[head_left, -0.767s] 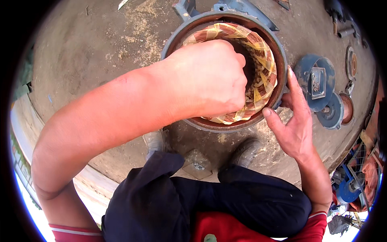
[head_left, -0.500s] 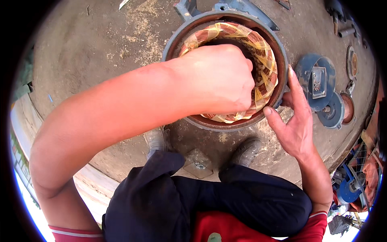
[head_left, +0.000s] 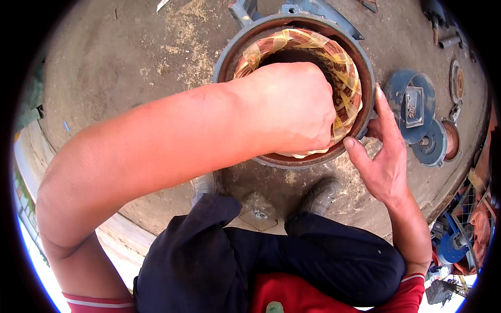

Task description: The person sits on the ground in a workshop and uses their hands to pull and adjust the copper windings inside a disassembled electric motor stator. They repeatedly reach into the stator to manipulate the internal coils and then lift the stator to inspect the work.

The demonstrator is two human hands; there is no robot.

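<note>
Reaching into the motor stator housing [head_left: 360,62] at twelve o'clock, the left hand [head_left: 287,107] was seen curled into a fist over the taped copper winding [head_left: 344,78]; whether anything was pinched inside it could not be told. The right hand [head_left: 383,156], at three o'clock of the housing, was spread, its fingertips laid against the rim. It was judged that the winding's tape or wire enamel could be scraped if the fist were twisted hard, and the knuckles cut on the iron edge. Blue end covers [head_left: 415,107] lay at two o'clock, well apart. Dark-trousered knees [head_left: 271,250] and a shoe [head_left: 318,195] were crowded close below, and the dusty concrete floor [head_left: 130,57] spread around
</note>
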